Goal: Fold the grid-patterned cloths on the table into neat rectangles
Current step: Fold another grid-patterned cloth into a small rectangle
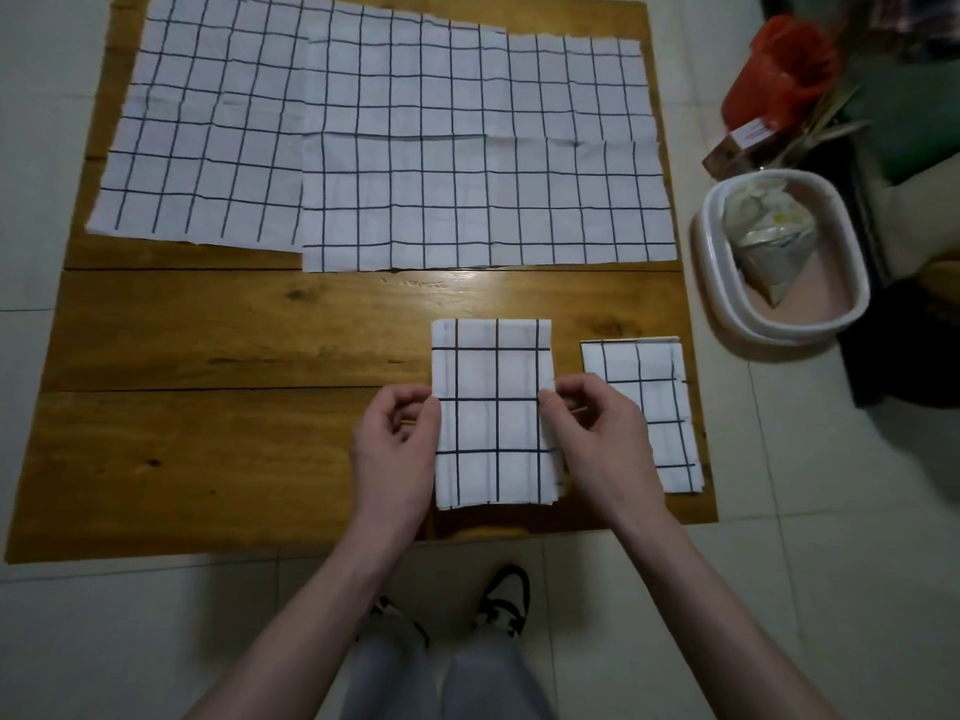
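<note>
Pale floor tiles surround a wooden counter (pixel 208 330), seen from above by a person standing at its near edge. Largest on it are two unfolded grid cloths spread flat across the far half: the right spread cloth (pixel 488 148), which overlaps the left spread cloth (pixel 202 132) along its right side. They appear laid out smooth so each can be pulled forward in turn; how far the left one runs under the overlap is hidden, and both reach the top of the view.

Beside the counter on the right sits a white tub (pixel 727 304) holding a crumpled grey bag, with a red bag (pixel 779 75) and dim clutter behind it that is too dark to identify.

Near the right corner lies a finished folded cloth (pixel 649 402), probably set aside there to keep the working space free; the right forearm covers its lower left part.

At the near edge, in the middle, is the cloth in hand (pixel 493 413), already a narrow layered rectangle. The left hand (pixel 395 449) pinches its left edge between thumb and curled fingers, and the right hand (pixel 597 433) pinches its right edge likewise, seemingly to square the layers or begin a last fold. A thin pale stick shows just beside each hand; what it is, and whether it passes under the cloth, cannot be told.
</note>
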Tool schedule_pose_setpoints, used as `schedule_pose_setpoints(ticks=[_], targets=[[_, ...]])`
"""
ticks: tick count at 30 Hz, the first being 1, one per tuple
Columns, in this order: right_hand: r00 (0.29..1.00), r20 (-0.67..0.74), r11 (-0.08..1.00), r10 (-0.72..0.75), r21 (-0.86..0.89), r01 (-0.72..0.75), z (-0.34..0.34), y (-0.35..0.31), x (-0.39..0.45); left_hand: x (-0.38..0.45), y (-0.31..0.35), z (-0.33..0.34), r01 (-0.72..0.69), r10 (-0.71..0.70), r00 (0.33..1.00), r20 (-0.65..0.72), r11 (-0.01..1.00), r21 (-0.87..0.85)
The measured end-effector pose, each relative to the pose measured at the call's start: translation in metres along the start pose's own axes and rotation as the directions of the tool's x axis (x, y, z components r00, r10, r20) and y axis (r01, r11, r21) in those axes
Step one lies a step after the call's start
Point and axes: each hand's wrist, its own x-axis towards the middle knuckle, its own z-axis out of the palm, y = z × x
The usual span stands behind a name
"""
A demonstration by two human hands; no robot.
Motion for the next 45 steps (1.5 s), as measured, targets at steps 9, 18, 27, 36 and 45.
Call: schedule_pose_setpoints(ticks=[9,18,27,36,45], targets=[[0.999,-0.044,0.987,-0.003,-0.159,-0.004,-0.014,0.028,0.016,-0.008,-0.01,0.033,0.004,0.002,0.999,-0.039,0.986,0.169],[0.995,-0.084,0.93,-0.059,-0.368,0.024,-0.012,0.041,0.027,0.003,-0.02,0.045,-0.014,0.041,0.997,-0.067,0.934,0.357],[0.97,-0.024,0.729,-0.243,-0.664,0.166,-0.005,0.041,0.023,0.006,-0.026,0.043,-0.038,0.094,0.992,-0.09,0.871,0.49],[0.916,0.016,0.698,-0.401,-0.643,0.317,-0.008,0.022,0.007,-0.005,-0.015,0.02,-0.156,0.17,0.985,0.02,0.845,0.512],[0.879,0.167,0.559,-0.446,-0.715,0.42,-0.035,-0.065,-0.066,-0.062,0.047,-0.052,-0.435,0.454,0.875,0.166,0.59,0.681]])
